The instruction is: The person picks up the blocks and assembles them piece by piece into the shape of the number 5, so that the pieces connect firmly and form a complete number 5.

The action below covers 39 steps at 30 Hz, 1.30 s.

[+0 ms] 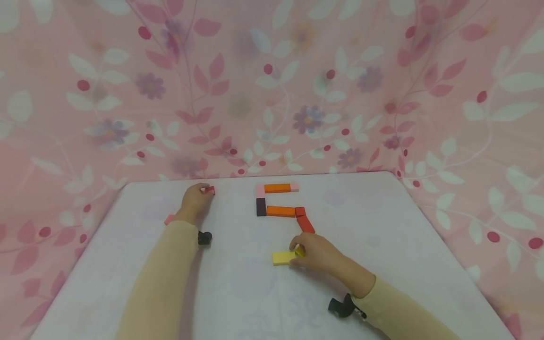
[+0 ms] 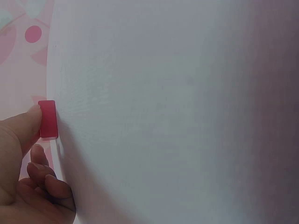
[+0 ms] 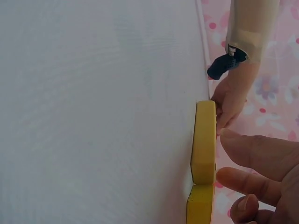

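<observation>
At the far left of the table, my left hand [image 1: 194, 200] pinches a small red block [image 2: 48, 119], seen close up in the left wrist view. My right hand [image 1: 318, 252] is over two yellow blocks lying end to end at an angle. One, a flat yellow block [image 1: 282, 258], points left; the other yellow block [image 3: 200, 204] is partly covered by the hand in the head view. In the right wrist view, the spread thumb and fingertips are at the upper edge of the longer block, not wrapped around it; whether they touch is unclear.
Beyond the right hand runs a bent row of blocks: red blocks [image 1: 305, 224], orange blocks [image 1: 280, 211], a black block [image 1: 260, 207] and pink blocks [image 1: 260, 190]. Another pink block [image 1: 169, 219] lies beside the left wrist. Floral cloth rises behind the white table [image 1: 238, 293].
</observation>
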### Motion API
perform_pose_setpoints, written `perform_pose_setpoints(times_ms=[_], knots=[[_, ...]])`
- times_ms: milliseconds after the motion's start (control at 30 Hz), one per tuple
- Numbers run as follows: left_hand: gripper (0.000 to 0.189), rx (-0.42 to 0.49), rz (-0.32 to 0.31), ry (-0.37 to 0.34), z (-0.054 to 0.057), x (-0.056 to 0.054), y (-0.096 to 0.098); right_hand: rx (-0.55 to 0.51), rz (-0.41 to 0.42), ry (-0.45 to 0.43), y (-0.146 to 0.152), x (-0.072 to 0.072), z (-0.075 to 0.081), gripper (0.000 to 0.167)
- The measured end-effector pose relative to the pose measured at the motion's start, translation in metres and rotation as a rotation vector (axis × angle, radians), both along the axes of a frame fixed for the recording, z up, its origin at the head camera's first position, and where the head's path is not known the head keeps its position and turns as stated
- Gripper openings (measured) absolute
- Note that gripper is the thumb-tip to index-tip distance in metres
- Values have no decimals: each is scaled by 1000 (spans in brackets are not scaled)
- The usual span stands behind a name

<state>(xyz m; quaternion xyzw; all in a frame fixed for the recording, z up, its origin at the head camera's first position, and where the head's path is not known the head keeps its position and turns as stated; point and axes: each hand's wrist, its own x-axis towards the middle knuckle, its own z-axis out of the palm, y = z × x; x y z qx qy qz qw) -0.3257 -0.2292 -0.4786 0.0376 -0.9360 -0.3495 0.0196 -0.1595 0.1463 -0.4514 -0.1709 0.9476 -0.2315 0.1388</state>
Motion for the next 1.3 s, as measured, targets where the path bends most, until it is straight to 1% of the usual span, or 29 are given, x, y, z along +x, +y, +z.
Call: perform_pose_setpoints(times_ms=[100,267,333,533,667,833,1067,1167,1300], knots=[[42,-8,-12,-1,1,1,-2,6,5,2,0,0,0,32],[40,-5,-21,-25,4,5,-3,16,-3,-2,-1,-1,-2,30],[40,-4,-23,-47,6,7,-2,16,-10,-6,-1,-2,-2,30],[40,-63,-75,-88,11,12,-1,11,-11,-4,1,-3,-3,28],[40,-94,-90,-106,13,16,0,13,-8,2,0,-3,-2,28],[41,-98,-98,-110,15,21,-1,11,-10,-1,0,-3,-3,28],[43,-100,-152,-127,19,26,3,16,-12,0,1,-5,-6,29],[42,-105,-178,-113,19,29,5,14,-7,0,2,-6,-7,29],[41,-113,-205,-103,15,32,7,11,-4,-5,2,-7,-8,30]])
